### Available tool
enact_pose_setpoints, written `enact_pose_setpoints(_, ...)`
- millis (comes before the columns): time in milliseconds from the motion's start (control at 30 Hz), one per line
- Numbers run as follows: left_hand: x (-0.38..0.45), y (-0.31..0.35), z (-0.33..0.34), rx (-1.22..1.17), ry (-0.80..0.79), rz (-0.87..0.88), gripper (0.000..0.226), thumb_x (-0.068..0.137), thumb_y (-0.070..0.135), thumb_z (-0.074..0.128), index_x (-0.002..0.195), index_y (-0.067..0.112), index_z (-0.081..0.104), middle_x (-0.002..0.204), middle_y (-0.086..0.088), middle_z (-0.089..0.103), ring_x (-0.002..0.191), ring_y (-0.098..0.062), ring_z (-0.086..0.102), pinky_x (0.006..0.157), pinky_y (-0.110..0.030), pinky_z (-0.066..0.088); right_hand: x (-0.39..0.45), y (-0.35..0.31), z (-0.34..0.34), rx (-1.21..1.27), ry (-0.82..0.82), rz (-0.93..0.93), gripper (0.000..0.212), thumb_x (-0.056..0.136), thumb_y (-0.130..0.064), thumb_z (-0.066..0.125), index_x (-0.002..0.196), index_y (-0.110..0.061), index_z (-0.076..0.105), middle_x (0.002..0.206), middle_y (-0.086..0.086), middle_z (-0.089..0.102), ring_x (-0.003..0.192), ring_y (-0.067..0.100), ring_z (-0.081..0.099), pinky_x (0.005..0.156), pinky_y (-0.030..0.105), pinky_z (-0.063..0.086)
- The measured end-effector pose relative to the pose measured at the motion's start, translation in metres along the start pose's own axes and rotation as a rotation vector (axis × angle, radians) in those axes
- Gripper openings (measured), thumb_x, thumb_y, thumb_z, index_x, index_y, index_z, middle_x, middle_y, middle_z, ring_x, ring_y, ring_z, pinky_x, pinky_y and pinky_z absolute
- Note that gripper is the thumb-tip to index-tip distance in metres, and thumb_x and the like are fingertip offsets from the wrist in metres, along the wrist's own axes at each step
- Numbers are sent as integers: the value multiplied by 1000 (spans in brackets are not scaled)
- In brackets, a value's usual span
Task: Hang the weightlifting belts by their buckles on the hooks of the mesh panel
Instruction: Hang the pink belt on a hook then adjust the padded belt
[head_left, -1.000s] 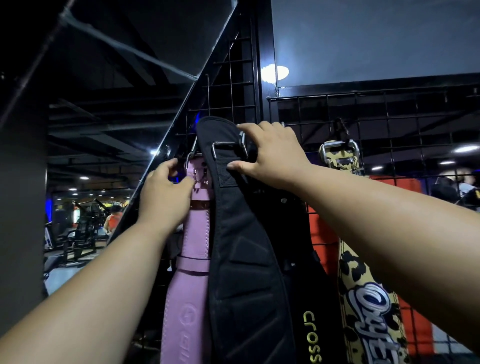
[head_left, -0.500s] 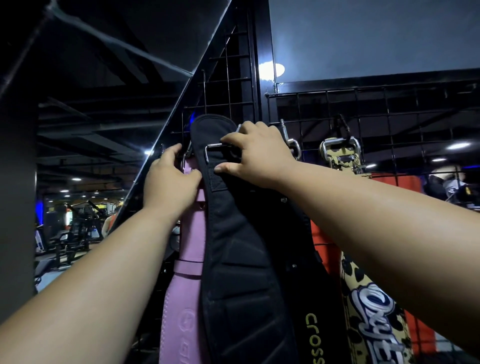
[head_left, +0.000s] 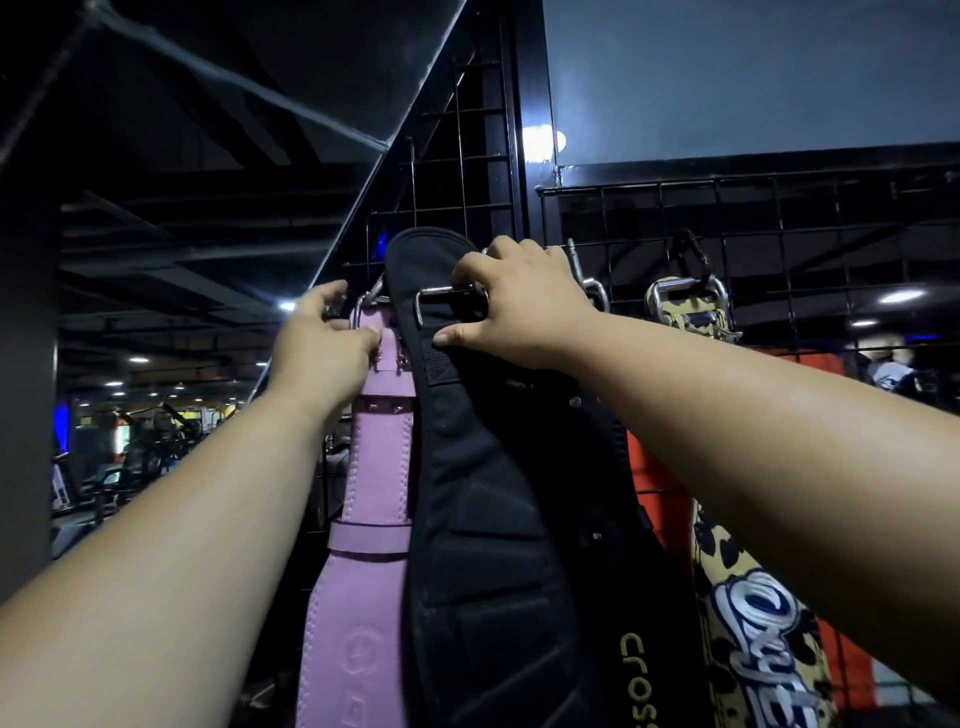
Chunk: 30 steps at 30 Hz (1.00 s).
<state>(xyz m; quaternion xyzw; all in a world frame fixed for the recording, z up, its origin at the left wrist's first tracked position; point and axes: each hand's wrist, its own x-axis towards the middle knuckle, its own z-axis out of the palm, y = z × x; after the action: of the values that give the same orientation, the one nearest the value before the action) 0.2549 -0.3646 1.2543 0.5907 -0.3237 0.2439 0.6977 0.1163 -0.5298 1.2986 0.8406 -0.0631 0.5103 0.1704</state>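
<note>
A black padded belt (head_left: 483, 519) hangs in front of the black mesh panel (head_left: 779, 218). My right hand (head_left: 519, 306) grips its top end, fingers curled over the steel buckle (head_left: 447, 301) and thumb pressing the strap below. A pink leather belt (head_left: 374, 509) hangs just left of it. My left hand (head_left: 322, 348) pinches the pink belt's top at its metal buckle (head_left: 366, 304). Another black belt (head_left: 623, 597) with yellow lettering lies behind the padded one. A leopard-print belt (head_left: 748, 623) hangs on the right, its buckle (head_left: 685, 296) on a hook (head_left: 688, 254).
A silver hook (head_left: 584, 275) sticks out of the mesh just right of my right hand. A black post (head_left: 524, 130) divides the mesh from a mirror on the left that reflects gym machines. An orange surface shows behind the mesh, lower right.
My right hand and the black belt's buckle have shifted slightly left and up along the mesh. My left hand stays at the pink belt's buckle.
</note>
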Motion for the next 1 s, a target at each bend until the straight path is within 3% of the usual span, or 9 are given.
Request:
enact_pose_setpoints(133,7,-3,-15,36,97,73,49,86,11,76,129,34,69,102,8,75,90,-14,74,89,-38,63,-1,-1,-2,6,-15,8,73,70,-89,60,123,-39,59,120,-2,56,117,25,52,104,46,37)
enact_pose_setpoints(300,8,-17,-32,-9,85,18,48,85,7,72,126,30,75,100,9,79,84,-11,76,89,-42,65,1,-2,-3,-13,-28,11,77,68,-90,60,124,-37,58,119,-1,56,116,26,52,103,46,38)
enact_pose_setpoints(467,8,-19,-29,-17,32,46,45,90,0,72,129,21,74,103,7,78,69,7,71,64,-15,57,3,-5,-3,-11,-36,17,76,67,-90,61,121,-37,59,116,1,55,115,27,52,101,46,38)
enact_pose_setpoints(567,5,-18,-28,1,10,33,48,91,4,73,135,25,71,108,9,78,78,0,75,70,-19,60,2,-5,-3,-8,-38,19,76,67,-90,60,121,-36,59,116,1,56,116,27,53,101,47,39)
enact_pose_setpoints(700,3,-16,-27,14,28,5,46,91,3,71,131,26,71,101,11,76,68,5,71,58,-12,55,-1,-4,-5,-4,-30,22,75,70,-88,61,123,-37,59,120,0,56,117,27,53,101,46,38)
enact_pose_setpoints(767,-1,-14,-30,53,39,3,49,85,14,75,131,28,71,109,8,77,81,0,74,74,-21,61,-3,-3,-5,9,-23,25,73,71,-87,62,124,-38,58,121,0,56,117,27,53,100,45,38)
enact_pose_setpoints(833,-4,-10,-34,202,103,60,59,78,31,76,136,33,68,125,5,70,99,-11,71,99,-32,57,-5,-3,-4,14,-14,25,71,72,-86,62,125,-38,58,121,-1,57,118,27,53,100,45,38)
enact_pose_setpoints(900,-14,-2,-35,315,181,137,54,83,31,76,136,33,66,131,2,61,103,-17,65,101,-27,47,-7,-3,-3,10,-12,24,72,73,-85,62,127,-38,58,123,-1,58,119,27,53,101,45,39)
enact_pose_setpoints(1000,-37,11,-29,337,186,232,40,87,26,74,127,31,69,122,5,59,103,-16,61,96,-28,47,-8,-4,-3,4,-7,19,72,74,-85,62,129,-37,58,124,0,58,119,27,53,101,45,40)
